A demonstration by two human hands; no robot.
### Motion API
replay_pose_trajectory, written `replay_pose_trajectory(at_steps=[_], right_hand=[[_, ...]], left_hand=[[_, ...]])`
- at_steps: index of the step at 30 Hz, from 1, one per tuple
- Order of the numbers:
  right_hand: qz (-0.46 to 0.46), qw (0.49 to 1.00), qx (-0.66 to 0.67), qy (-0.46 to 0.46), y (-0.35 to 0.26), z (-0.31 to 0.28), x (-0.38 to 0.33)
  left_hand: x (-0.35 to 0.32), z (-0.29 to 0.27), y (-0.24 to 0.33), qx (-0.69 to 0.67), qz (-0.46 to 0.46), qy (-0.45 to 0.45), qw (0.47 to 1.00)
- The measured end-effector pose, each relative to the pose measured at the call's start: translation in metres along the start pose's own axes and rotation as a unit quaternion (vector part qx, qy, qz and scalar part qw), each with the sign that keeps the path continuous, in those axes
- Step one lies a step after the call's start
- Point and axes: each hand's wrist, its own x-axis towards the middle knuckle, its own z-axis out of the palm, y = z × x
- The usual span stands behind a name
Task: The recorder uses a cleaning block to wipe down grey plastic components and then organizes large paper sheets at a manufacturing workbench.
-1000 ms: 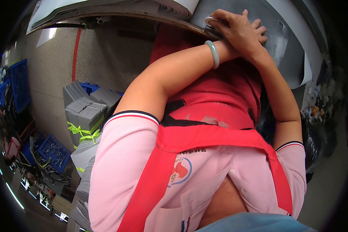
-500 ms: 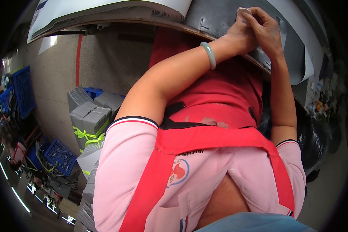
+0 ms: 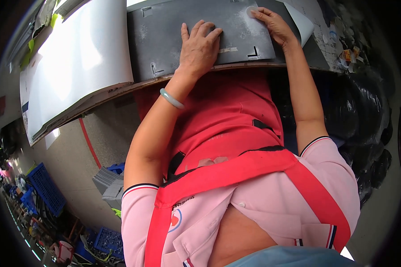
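A dark grey flat panel [image 3: 165, 35] lies on the workbench in front of me, with small notches and a strip of tape on it. My left hand [image 3: 199, 46], with a pale green bangle on the wrist, presses flat on the panel's middle, fingers spread. My right hand [image 3: 274, 24] rests at the panel's far right corner, fingertips on a round pale patch. A curled white sheet edge [image 3: 300, 24] sits just right of that hand. Neither hand grips anything that I can see.
A stack of large white sheets [image 3: 75, 66] lies on the bench to the left. Black plastic bags [image 3: 365, 120] bulge at the right. Blue crates [image 3: 44, 189] and grey boxes [image 3: 109, 184] stand on the floor at the lower left.
The view has swung up onto the bench. My hands, close together at the panel's edge before, are now apart: the left flat on the middle, the right at the far corner.
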Motion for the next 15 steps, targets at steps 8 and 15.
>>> replay_pose_trajectory(at_steps=[8,15], right_hand=[[-0.116,0.873,0.472,-0.042,-0.083,-0.027,-0.040],[-0.240,0.896,0.281,0.247,-0.097,-0.097,-0.103]], left_hand=[[-0.006,-0.013,0.128,-0.296,0.165,-0.038,0.940],[0.079,0.092,0.194,-0.254,0.022,-0.122,0.959]])
